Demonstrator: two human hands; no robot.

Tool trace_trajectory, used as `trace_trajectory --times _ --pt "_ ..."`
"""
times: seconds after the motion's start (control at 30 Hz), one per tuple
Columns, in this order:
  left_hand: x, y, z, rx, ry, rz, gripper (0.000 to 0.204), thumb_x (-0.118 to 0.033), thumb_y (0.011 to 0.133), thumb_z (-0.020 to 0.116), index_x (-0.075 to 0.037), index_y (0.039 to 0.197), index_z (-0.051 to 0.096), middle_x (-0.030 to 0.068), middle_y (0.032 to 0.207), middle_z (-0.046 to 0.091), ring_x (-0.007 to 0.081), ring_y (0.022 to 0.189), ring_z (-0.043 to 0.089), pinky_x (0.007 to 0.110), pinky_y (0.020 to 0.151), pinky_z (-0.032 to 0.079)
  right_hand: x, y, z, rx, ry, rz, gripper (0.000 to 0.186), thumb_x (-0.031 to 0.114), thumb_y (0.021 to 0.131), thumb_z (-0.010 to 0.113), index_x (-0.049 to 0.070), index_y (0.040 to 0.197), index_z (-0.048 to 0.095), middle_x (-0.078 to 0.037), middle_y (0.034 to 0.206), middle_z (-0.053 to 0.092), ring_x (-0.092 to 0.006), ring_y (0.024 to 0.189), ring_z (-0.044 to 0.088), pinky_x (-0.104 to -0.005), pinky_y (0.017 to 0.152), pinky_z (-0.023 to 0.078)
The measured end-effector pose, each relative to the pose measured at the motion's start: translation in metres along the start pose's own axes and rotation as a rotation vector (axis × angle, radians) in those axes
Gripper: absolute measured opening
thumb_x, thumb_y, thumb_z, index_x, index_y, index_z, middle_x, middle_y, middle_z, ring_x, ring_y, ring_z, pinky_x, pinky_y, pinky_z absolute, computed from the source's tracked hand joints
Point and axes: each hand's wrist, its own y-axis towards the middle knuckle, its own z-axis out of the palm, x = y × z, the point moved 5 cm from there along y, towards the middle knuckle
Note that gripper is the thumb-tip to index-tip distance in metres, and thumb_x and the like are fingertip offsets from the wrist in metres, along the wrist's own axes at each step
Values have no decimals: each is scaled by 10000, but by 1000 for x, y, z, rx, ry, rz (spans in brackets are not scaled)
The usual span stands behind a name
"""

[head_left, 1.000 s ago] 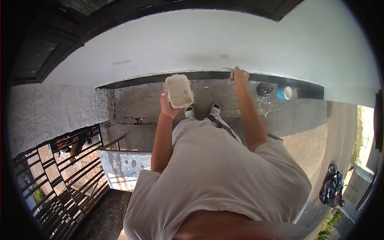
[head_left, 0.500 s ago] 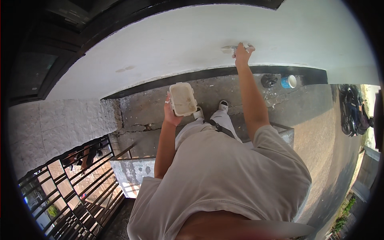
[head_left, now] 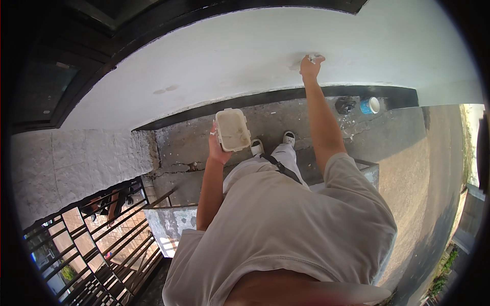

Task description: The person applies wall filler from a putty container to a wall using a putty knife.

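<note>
A rectangular off-white plastic container [head_left: 230, 110] rests in my left hand [head_left: 216, 149], its open top facing up and pale paste smeared inside. My left fingers wrap its left side. At the full reach of my arm, my right hand [head_left: 309, 66] is closed against the white wall [head_left: 229, 56]. It grips a putty knife, now mostly hidden by the hand. A greyish damp-looking patch [head_left: 294, 66] shows on the wall just left of these fingers. Farther left along the wall are two small darker smudges [head_left: 166, 89].
A black plastic bag [head_left: 345, 105] and a blue-and-white bucket [head_left: 369, 105] stand by the wall's black base strip [head_left: 265, 95]. Cracked concrete [head_left: 194, 132] lies under my feet. A low wall [head_left: 176, 222] and black metal railing [head_left: 102, 234] are at left, a dark frame [head_left: 56, 76] at upper left.
My right hand has shifted slightly along the wall, and the knife's blade, visible before, is now hidden. The container stays in my left hand. A dark motorbike-like shape at far right has gone from view.
</note>
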Motion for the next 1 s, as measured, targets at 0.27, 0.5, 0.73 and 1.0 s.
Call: trace_trajectory --times 0.27,0.5,0.73,1.0 --pt "-1 10 10 47 31 -23 617 -566 1018 350 -135 1448 455 128 1376 563 336 1222 581 527 1016 492 -60 25 -30 -146 -152 -210 342 179 924 566 75 1166 348 -168 856 606 -200 604 599 -329 478 480" --pt "-4 27 1 42 38 -17 656 -594 983 416 -137 1454 450 137 1395 551 347 1235 569 538 1025 481 11 6 7 -144 -96 -455 319 169 926 580 65 1122 351 -170 844 600 -223 647 593 -347 567 489" --pt "-5 30 10 106 29 -31 661 -598 988 400 -139 1462 442 137 1401 544 342 1229 574 536 1028 479 -34 -15 -23 -109 -204 -253 335 187 934 559 36 1146 349 -241 967 636 -296 831 681 -411 718 527" --pt "-7 33 0 65 52 -33 664 -597 988 395 -132 1461 445 145 1385 556 353 1217 580 540 1014 486 19 -25 28 -54 85 -262 251 100 910 525 26 1070 347 -195 898 589 -325 802 605 -403 824 487"
